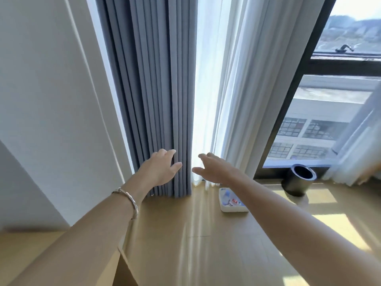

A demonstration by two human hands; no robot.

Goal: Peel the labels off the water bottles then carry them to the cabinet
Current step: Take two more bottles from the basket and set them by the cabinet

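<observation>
Curtain (156, 89) by left hand (158, 170); tray (233, 209), bin (296, 182)

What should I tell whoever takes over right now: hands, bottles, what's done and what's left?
Left hand: open, empty, reaching toward the grey curtain.
Right hand: open, empty, reaching out beside it.
Water bottles: they seem to lie in a white tray on the floor, partly hidden; a red label shows.
Done: nothing visible.
Left: peel the labels and carry the bottles to the cabinet, which is not clearly in view.
</observation>
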